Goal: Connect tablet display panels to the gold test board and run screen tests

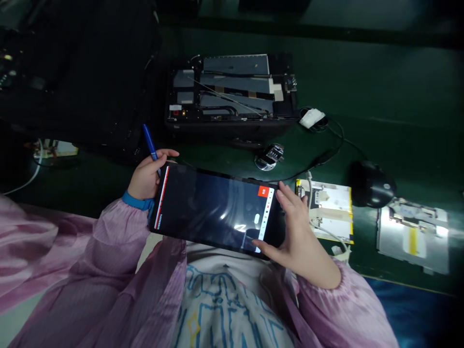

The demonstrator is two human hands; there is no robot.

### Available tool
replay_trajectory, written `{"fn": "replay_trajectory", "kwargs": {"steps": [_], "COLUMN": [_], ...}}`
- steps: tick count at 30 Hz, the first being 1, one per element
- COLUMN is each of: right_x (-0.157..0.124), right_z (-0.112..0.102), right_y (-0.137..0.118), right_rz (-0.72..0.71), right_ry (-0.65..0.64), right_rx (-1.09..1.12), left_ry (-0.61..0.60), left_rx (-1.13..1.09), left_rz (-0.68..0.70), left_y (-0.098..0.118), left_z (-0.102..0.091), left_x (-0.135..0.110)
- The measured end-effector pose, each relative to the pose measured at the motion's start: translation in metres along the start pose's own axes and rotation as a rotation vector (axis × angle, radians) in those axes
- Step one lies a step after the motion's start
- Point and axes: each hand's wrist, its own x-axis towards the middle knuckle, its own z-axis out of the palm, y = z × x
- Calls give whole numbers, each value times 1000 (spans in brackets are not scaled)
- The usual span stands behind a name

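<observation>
A tablet (213, 208) with a lit screen is held level over the table's front edge. Its display is mostly dark, with a white bar and a red square near the right end and a red strip along the left. My left hand (147, 174) grips the left end and also has a blue pen (149, 140) between its fingers, the pen pointing up. At the other end, my right hand (297, 232) is closed around the edge, its thumb lying over the screen's lower right corner. A blue band circles my left wrist.
Behind the tablet stands a black stack of opened tablet bodies (232, 123). A round metal piece (268, 157), a cable bundle (313, 118), a battery with white cable (331, 208), a black mouse-like device (373, 183) and a metal plate (413, 239) lie rightward. Dark covered stacks (76, 72) fill the left.
</observation>
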Motion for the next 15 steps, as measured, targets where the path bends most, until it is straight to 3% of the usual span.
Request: {"fn": "replay_trajectory", "kwargs": {"steps": [15], "right_x": [0], "right_z": [-3], "right_y": [2], "right_rz": [-21], "right_ry": [-50], "right_rx": [10], "left_ry": [19], "left_rx": [4], "left_rz": [-8], "left_y": [-1], "left_z": [-1], "left_x": [2]}}
